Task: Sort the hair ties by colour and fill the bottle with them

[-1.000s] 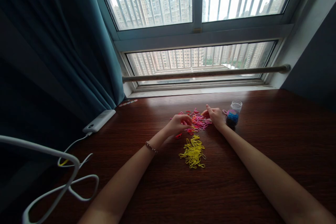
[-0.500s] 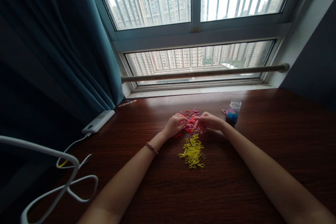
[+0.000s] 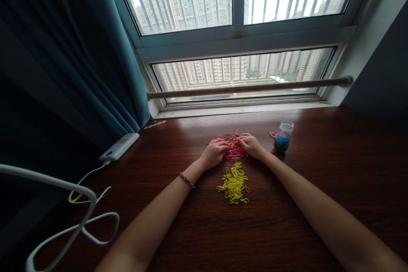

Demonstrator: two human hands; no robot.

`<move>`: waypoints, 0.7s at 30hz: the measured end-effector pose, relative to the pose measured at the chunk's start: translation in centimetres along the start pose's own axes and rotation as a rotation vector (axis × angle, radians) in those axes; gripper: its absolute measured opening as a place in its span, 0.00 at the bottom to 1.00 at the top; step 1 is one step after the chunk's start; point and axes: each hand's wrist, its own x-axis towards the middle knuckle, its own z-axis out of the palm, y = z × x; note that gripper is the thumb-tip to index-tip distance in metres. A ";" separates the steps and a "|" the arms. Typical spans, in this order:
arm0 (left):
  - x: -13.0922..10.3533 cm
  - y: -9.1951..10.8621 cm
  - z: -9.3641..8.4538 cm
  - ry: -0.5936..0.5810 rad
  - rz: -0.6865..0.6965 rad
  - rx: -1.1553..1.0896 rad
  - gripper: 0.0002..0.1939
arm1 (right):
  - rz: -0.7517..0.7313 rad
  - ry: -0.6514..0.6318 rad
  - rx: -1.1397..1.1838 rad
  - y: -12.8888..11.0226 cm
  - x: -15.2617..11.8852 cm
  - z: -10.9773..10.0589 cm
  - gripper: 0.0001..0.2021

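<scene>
A loose pile of pink and red rubber bands (image 3: 234, 154), with some orange ones among them, lies on the dark wooden table. My left hand (image 3: 214, 153) rests at the pile's left side, its fingers curled together over the bands. From the right, my right hand (image 3: 251, 145) reaches in with thumb and fingers pinched at the pile's upper part. Whatever either hand grips is too small to make out. Nearer to me, just below the pile, is a heap of yellow rubber bands (image 3: 235, 185), touched by neither hand.
A clear jar (image 3: 283, 138) with blue and dark contents stands right of my right hand, a pink band (image 3: 272, 134) beside it. At left lie a white power bank (image 3: 119, 149) and a white cable (image 3: 92, 195). A window with a rail (image 3: 248, 88) is behind the table.
My right hand has moved slightly left and its fingers have closed in on the pile. My left hand has shifted a little inward. The yellow heap has not moved.
</scene>
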 end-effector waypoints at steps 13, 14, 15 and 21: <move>0.0 -0.6 0.1 0.152 -0.151 0.008 0.04 | 0.310 0.245 0.213 -0.2 0.0 -0.9 0.15; 0.0 -0.6 0.1 0.163 -0.175 0.009 0.03 | 0.339 0.253 0.265 -0.2 0.1 -0.9 0.14; 0.0 -0.7 0.0 0.174 -0.197 0.008 0.03 | 0.371 0.255 0.334 -0.3 0.1 -1.0 0.13; -0.2 -0.9 0.2 0.216 -0.283 -0.020 0.03 | 0.508 0.046 0.848 -1.7 0.1 -1.9 0.14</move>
